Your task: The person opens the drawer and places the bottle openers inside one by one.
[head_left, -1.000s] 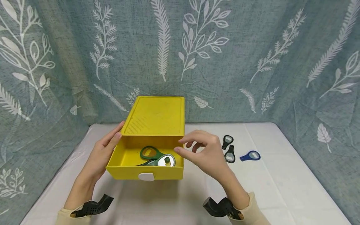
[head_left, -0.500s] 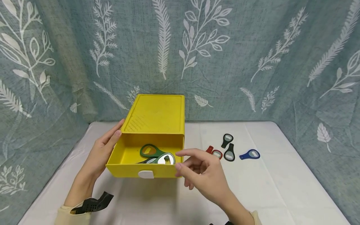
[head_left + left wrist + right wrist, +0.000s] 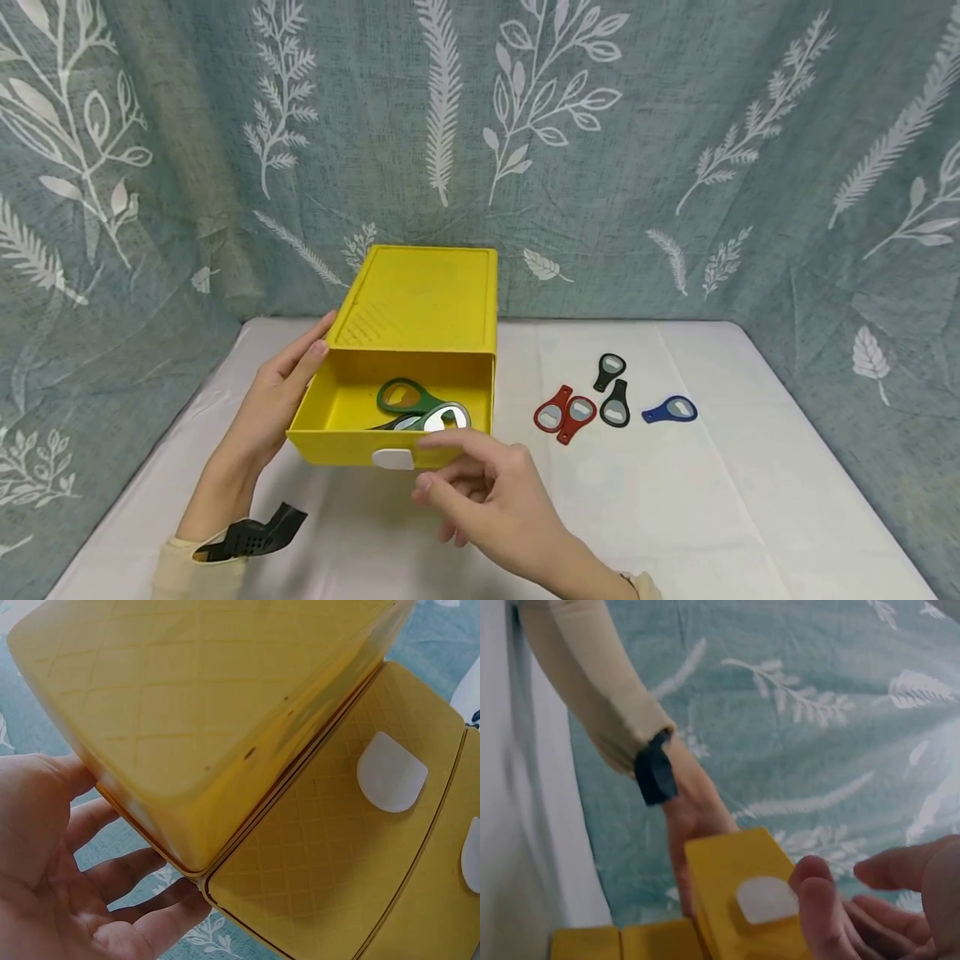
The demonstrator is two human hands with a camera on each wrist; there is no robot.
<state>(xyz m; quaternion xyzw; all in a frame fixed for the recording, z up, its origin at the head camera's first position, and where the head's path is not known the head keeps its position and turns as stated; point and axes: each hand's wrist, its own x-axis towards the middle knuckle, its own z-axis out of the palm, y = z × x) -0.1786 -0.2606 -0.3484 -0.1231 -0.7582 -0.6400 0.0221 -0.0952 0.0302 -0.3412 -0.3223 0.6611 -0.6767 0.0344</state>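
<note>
A yellow drawer cabinet stands left of the table's middle, its top drawer pulled out. Inside lie several bottle openers, among them a green one and a shiny-faced one. My left hand rests along the cabinet's left side; in the left wrist view its fingers spread beside the cabinet's edge. My right hand is at the drawer front, just right of the white knob. Its index finger overlaps the drawer front and the thumb is below, with nothing visible between them.
On the white table right of the cabinet lie two red bottle openers, two black ones and a blue one. Lower drawers with white knobs show in the left wrist view. A patterned blue-green curtain hangs behind.
My right hand has moved down and left from the drawer's right side to its front, uncovering the red bottle openers. The left hand stays at the cabinet's side. The drawer remains pulled out.
</note>
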